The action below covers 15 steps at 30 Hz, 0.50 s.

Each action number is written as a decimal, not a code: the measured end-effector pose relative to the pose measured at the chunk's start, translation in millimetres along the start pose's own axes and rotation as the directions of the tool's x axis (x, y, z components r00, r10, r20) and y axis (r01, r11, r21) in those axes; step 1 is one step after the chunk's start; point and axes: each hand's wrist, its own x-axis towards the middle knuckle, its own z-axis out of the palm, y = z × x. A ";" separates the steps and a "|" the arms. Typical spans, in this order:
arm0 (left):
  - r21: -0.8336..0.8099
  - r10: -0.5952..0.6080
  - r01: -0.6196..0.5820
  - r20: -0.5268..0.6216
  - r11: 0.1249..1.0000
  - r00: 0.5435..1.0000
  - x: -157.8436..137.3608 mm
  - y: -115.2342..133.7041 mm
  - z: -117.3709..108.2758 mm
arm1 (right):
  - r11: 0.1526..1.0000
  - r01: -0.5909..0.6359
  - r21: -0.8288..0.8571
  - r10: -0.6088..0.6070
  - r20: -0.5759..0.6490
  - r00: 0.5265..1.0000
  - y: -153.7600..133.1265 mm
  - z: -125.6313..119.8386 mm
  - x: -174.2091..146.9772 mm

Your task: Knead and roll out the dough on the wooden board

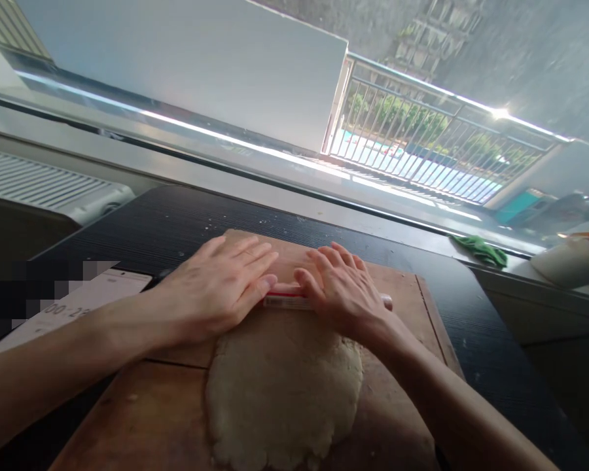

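A rolling pin (290, 301) with a red stripe and pale label lies crosswise on the far part of a flattened sheet of dough (285, 386). My left hand (226, 281) rests flat over the pin's left part, fingers stretched forward. On its right part my right hand (342, 284) presses palm down, fingers extended and thumb toward the middle. Only the pin's middle and its right end show; the hands cover the rest. The dough is roughly oval with ragged edges, spread on a wooden board (152, 405).
Beneath the board is a black table (491, 353) with white specks at its far side. A phone (93, 304) showing a timer lies at left. Beyond are a radiator (53, 183), a window sill with a green cloth (481, 250), and a railing (422, 131) outside.
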 end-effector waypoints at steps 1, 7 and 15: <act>-0.004 0.017 -0.017 0.002 1.000 1.000 -3.2 1.0 -0.3 | 1.000 0.019 -0.008 -0.019 0.004 1.000 -1.0 -0.6 -3.1; 0.004 -0.108 0.108 0.039 0.994 0.993 31.4 -11.0 -2.1 | 0.997 -0.076 -0.009 0.075 -0.018 0.997 10.5 2.9 38.8; -0.007 0.058 -0.058 -0.090 0.998 0.994 -27.9 12.1 4.0 | 0.994 0.101 -0.038 -0.101 0.016 0.995 -6.9 -5.6 -18.6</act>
